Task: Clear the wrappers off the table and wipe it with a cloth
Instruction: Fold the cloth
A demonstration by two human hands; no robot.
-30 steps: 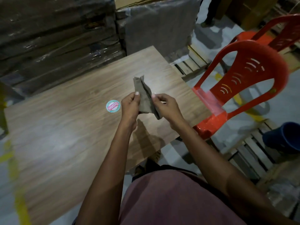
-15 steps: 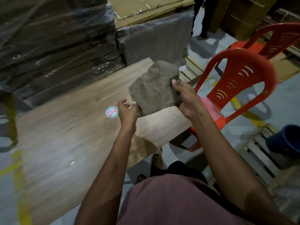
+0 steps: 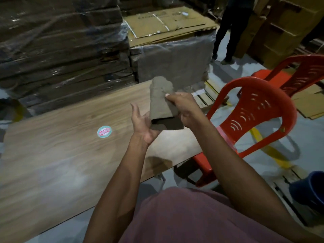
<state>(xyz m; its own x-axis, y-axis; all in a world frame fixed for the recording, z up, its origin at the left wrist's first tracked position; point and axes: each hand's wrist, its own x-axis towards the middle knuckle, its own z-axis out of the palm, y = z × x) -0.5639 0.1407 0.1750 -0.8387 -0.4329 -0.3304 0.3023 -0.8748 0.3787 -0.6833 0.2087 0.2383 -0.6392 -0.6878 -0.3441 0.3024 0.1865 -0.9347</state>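
Since half a second ago, I note the cloth (image 3: 160, 100) folded narrower; right hand (image 3: 184, 107) fingers pinch it above the surface (image 3: 52, 155), left hand (image 3: 142, 123) fingers spread beside it. Wiping not begun.

I am looking into a warehouse or storeroom. At ten to twelve o'clock stand stacks of flat goods bound in clear stretch wrap (image 3: 61, 50), and at one o'clock another wrapped stack topped with flattened cardboard sheets (image 3: 168, 23). Tall cardboard cartons (image 3: 287, 27) rise at two o'clock. Wooden pallets (image 3: 210, 97) lie on the pale concrete floor, which carries yellow marking lines (image 3: 270, 151). Red plastic chairs (image 3: 259, 109) stand at three o'clock beside a wood-grain table (image 3: 52, 163).
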